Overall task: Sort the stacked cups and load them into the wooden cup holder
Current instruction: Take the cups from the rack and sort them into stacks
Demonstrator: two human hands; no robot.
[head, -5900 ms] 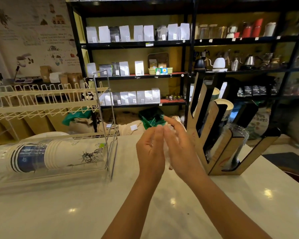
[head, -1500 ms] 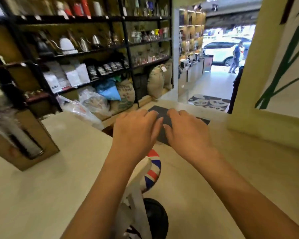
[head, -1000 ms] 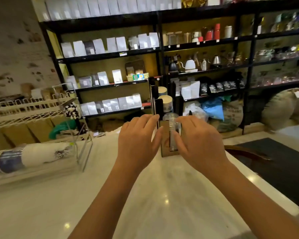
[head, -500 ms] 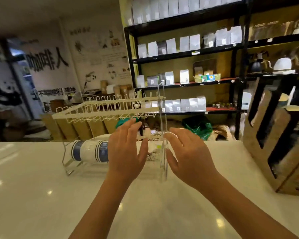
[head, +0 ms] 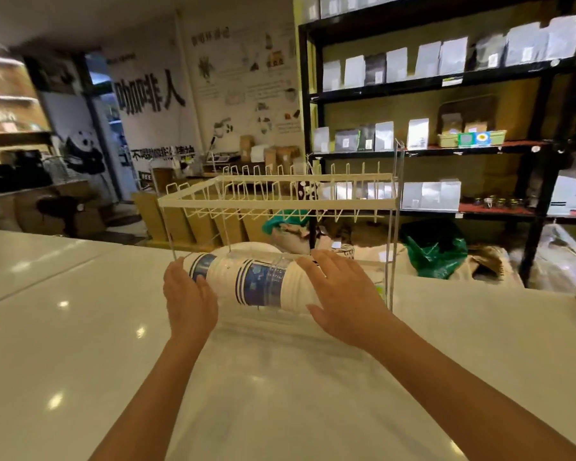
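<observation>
White and glossy, the tabletop (head: pixel 80 327) throws back the ceiling lights, a hard, slick surface. On it the left hand (head: pixel 188 302) cups the left end of the stack of cups (head: pixel 246 282), fingers flat and loose, not yet closed; this looks like bracing so the stack cannot slide away. The stack lies on its side in the bottom of a thin white wire rack (head: pixel 280 194), ribbed paper cups with blue bands nested among clear plastic ones. The right hand (head: pixel 343 294) rests open over the stack's right end, palm down, seemingly ready to draw cups off. No wooden cup holder can be made out.
</observation>
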